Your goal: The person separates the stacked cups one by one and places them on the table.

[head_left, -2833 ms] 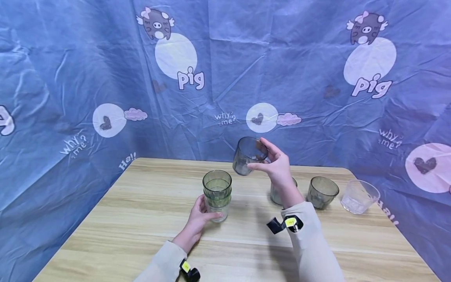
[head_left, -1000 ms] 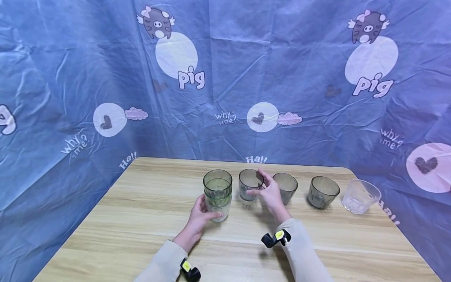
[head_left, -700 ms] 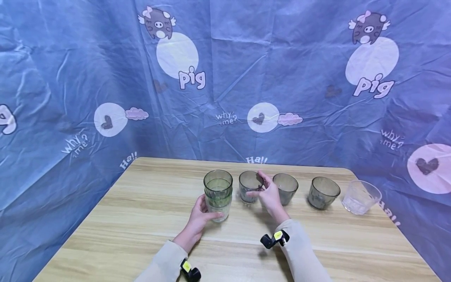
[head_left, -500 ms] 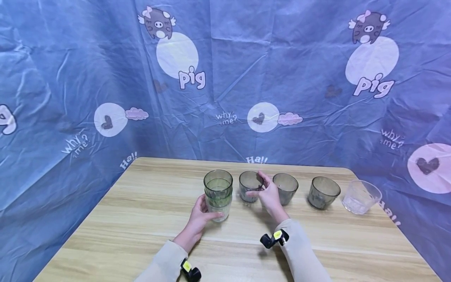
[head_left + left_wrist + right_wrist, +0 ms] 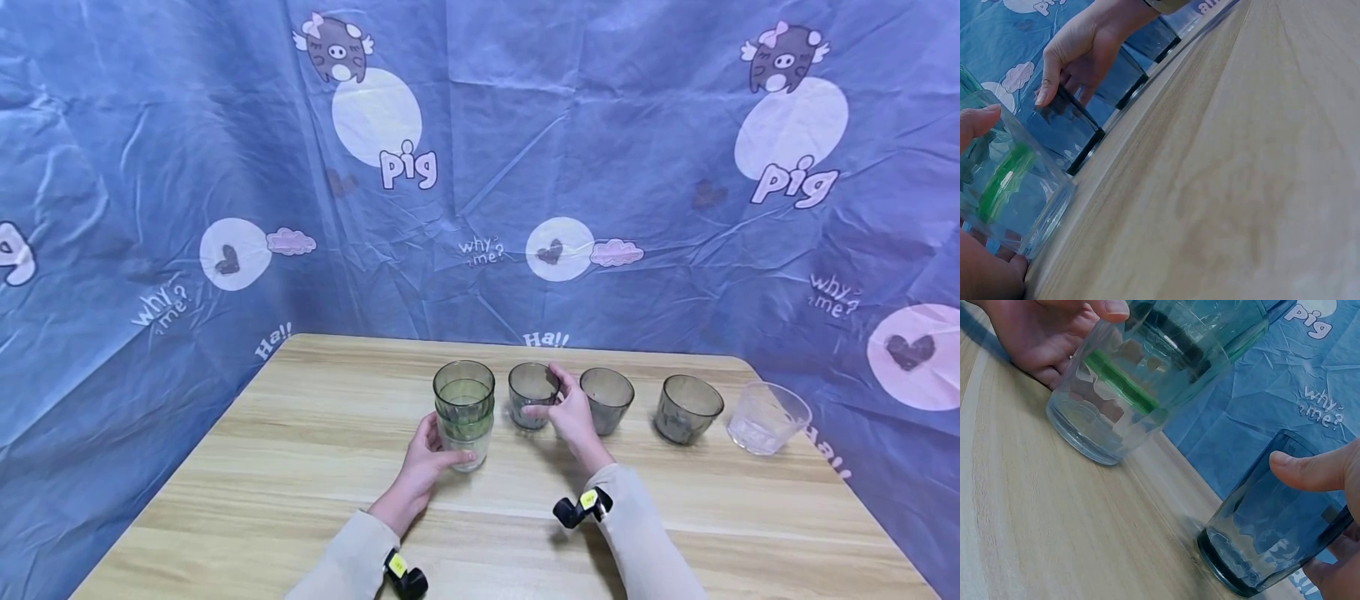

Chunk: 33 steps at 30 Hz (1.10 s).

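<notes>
My left hand (image 5: 418,468) grips the clear glass (image 5: 476,451) at the bottom of a nested stack, thumb across its front. A green-tinted glass (image 5: 467,427) sits in it, with a smoky glass (image 5: 463,379) topmost. To the right of the stack, my right hand (image 5: 574,417) holds another smoky glass tumbler (image 5: 525,398), thumb on the near side and fingers round the far side. This tumbler is upright, its thick dark base (image 5: 1225,565) down at the tabletop in the right wrist view.
Two more smoky glasses, one just right of my right hand (image 5: 611,400) and one farther along (image 5: 688,410), stand in a row with a clear glass (image 5: 765,421) at the right end. The wooden table (image 5: 285,467) meets a blue printed cloth (image 5: 480,167) behind.
Since the earliest frame, my right hand has lowered the smoky tumbler from the air to the tabletop beside the stack. In the last half second both hands have stayed almost still.
</notes>
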Tool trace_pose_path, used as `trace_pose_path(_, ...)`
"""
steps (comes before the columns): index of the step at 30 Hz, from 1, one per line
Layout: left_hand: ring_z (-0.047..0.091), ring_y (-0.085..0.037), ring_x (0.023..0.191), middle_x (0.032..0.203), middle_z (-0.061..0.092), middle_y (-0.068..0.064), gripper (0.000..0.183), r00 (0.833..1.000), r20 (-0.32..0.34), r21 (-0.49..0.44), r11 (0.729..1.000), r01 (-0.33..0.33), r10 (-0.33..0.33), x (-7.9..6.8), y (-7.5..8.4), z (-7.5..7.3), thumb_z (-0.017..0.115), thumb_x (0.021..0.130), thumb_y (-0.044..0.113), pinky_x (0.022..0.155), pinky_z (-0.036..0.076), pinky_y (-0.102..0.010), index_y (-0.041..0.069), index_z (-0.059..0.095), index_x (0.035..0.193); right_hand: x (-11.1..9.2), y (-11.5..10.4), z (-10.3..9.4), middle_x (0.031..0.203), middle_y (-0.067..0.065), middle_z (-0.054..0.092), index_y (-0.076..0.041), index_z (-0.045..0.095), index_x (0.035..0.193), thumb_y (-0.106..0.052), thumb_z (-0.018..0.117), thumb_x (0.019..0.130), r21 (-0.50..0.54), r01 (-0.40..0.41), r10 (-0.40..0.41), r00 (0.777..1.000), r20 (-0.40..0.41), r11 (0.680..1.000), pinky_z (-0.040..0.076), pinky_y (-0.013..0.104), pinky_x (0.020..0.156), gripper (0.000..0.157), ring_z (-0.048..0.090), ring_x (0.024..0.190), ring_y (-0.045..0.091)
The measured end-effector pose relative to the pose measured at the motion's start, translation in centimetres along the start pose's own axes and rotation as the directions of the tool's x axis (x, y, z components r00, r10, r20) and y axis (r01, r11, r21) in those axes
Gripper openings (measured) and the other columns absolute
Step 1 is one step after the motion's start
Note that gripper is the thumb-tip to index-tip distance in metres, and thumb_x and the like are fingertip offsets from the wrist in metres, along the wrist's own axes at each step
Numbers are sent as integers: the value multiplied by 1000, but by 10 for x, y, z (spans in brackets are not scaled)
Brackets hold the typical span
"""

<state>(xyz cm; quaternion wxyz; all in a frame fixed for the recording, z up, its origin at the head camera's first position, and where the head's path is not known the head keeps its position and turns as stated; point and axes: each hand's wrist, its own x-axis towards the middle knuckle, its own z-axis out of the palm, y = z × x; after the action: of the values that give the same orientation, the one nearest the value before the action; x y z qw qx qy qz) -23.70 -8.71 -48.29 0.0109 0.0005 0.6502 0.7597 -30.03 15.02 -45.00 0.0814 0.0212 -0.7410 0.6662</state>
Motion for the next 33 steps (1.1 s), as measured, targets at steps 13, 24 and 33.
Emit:
trace_pose_path(13, 33, -44, 140, 149, 41, -24, 93, 1000, -1, -3, 1000, 1, -1, -1, 1, 0, 77, 68, -10, 117, 20, -57, 0, 33, 149, 0, -6, -4, 155, 26, 32, 5, 27, 152, 5, 86, 65, -140, -1, 8, 999, 48, 990, 25, 50, 117, 105, 29, 142, 44)
trace_pose_path(24, 32, -44, 140, 150, 40, -25, 93, 1000, -2, -3, 1000, 0, 0, 0, 1, 0, 77, 68, -9, 117, 20, -56, 0, 33, 149, -6, -34, -10, 161, 23, 21, 4, 21, 154, -4, 87, 68, -203, 75, -57, 994, 93, 976, 17, 49, 120, 109, 18, 147, 41)
trace_pose_path(33, 31, -46, 140, 150, 38, -27, 95, 1000, -4, 4, 1000, -5, 5, 0, 0, 0, 77, 68, -10, 117, 20, -57, -2, 30, 150, -12, -56, -5, 162, 16, 22, 0, 21, 156, -2, 87, 70, -123, 151, -140, 986, 94, 981, 14, 39, 121, 108, 16, 149, 33)
